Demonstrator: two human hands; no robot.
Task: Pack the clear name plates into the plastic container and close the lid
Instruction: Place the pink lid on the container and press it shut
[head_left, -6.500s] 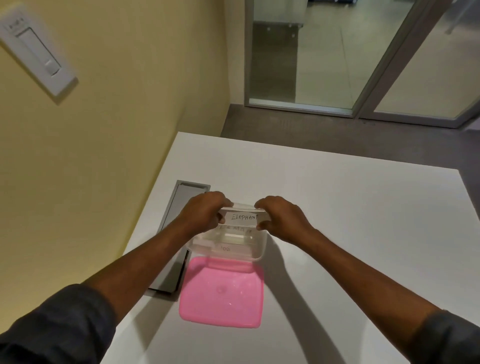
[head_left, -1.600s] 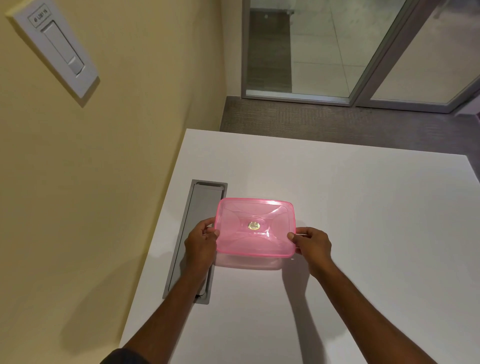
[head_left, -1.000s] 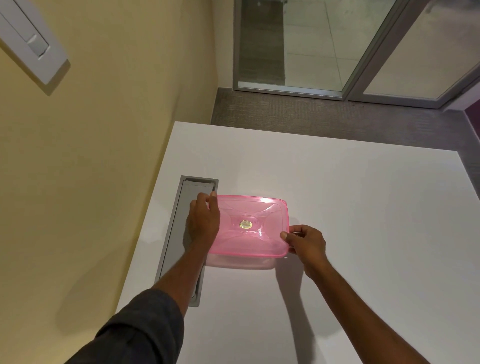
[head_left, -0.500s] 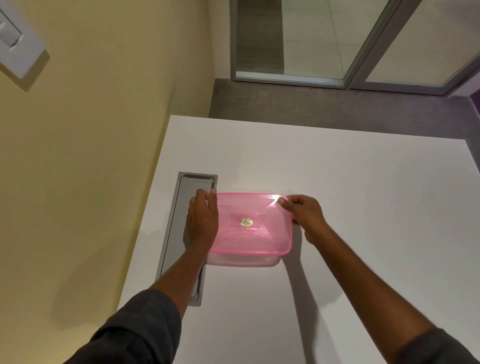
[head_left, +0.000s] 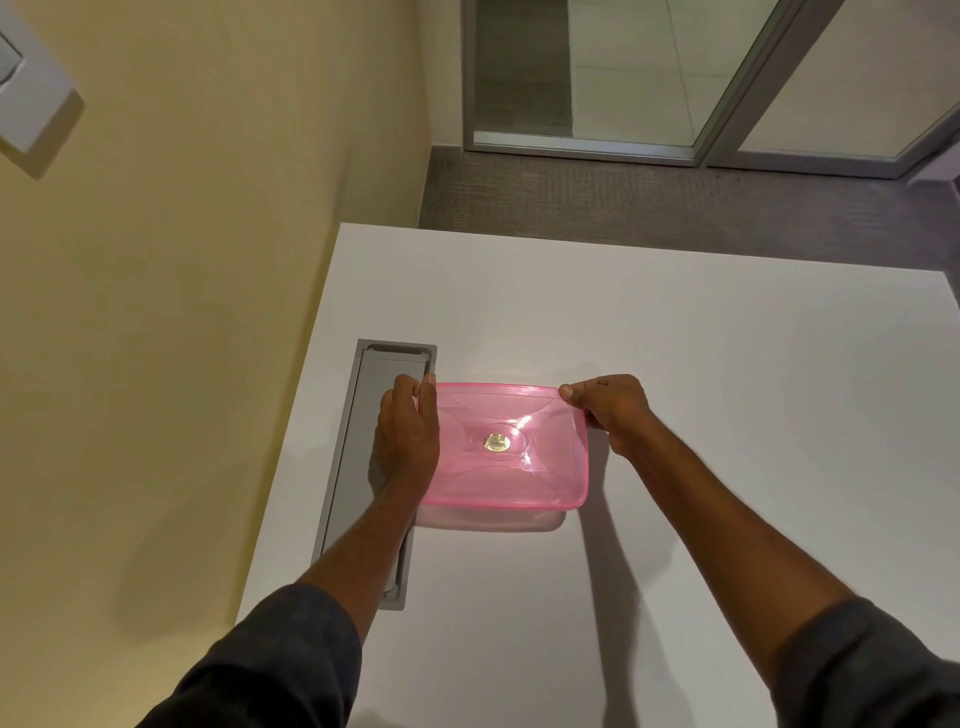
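Observation:
A pink translucent lid (head_left: 506, 447) lies on top of the clear plastic container (head_left: 488, 519), whose near wall shows below the lid's front edge. My left hand (head_left: 408, 434) presses flat on the lid's left edge, fingers over the far left corner. My right hand (head_left: 610, 408) grips the lid's far right corner, thumb on top. The name plates are hidden under the lid.
The container stands on a white table (head_left: 727, 389) beside a grey recessed cable tray (head_left: 363, 467) along the left edge. A yellow wall is on the left, carpet and a glass door beyond the table's far edge.
The lid was lifted from the table onto the container. My left hand moved onto its left edge, and my right hand went from the near right side to the far right corner.

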